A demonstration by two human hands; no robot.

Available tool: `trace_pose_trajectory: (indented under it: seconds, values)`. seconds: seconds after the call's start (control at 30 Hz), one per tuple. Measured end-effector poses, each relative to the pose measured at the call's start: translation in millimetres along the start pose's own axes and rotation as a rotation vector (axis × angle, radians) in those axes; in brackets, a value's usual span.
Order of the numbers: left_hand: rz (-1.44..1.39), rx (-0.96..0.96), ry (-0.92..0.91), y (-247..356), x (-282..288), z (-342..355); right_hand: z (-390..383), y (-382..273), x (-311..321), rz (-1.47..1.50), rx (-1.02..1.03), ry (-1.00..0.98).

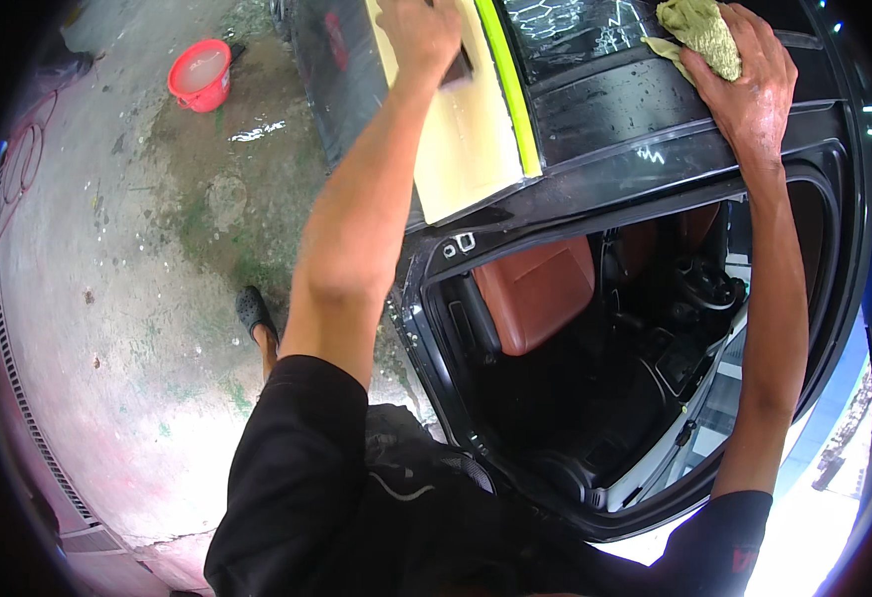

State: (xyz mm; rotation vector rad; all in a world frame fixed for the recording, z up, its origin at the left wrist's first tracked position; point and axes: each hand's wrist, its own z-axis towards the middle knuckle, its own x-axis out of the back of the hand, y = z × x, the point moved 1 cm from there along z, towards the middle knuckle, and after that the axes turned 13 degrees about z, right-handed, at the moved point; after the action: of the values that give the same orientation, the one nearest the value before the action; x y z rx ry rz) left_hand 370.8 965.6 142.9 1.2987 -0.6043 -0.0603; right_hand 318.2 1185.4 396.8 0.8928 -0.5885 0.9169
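One red bucket [213, 97] holding cloudy liquid stands on the wet concrete floor [127, 259], apart from the car. To its right, the left hand [422, 38] is over the cream-coloured strip [468, 159] on the black car's upper bodywork, with a dark flat block [459, 70] showing at the palm's edge; the fingertips run toward the upper frame edge, so whether they grip the block cannot be told. A fluorescent yellow-green tape band [512, 90] borders the strip. Further right, beyond the water-spotted roof panel [620, 109], the right hand [762, 85] grips a bunched yellow-green cloth [702, 38], fingers closed on it. In this inspector's judgement, wet rubbing-down of the strip is in hand; the next move calls for flat, even strokes short of the tape, then wiping.
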Motion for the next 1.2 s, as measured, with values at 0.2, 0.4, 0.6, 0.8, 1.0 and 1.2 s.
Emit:
trace_pose_trajectory:
  seconds: [0.2, 0.4, 0.6, 0.8, 1.0, 1.2]
  values:
    - [-0.144, -0.154, 0.042, -5, -13, -234, -4, 18, 11, -0.045, 0.013, -0.05]
    - [-0.119, -0.133, 0.141, 11, -17, -60, -6, 36, -1, -0.087, 0.107, -0.032]
    - [-0.076, -0.09, 0.054, 11, -16, -154, -10, 36, 6, -0.069, 0.056, -0.079]
    - [-0.14, -0.078, 0.108, 19, -18, -109, -7, 32, 7, -0.044, 0.009, -0.072]
    - [-0.13, -0.104, 0.085, 17, -24, -35, -1, 29, 8, -0.03, 0.011, -0.095]
    - [-0.152, -0.124, 0.074, 15, -15, -125, -4, 32, 12, -0.037, -0.016, -0.163]
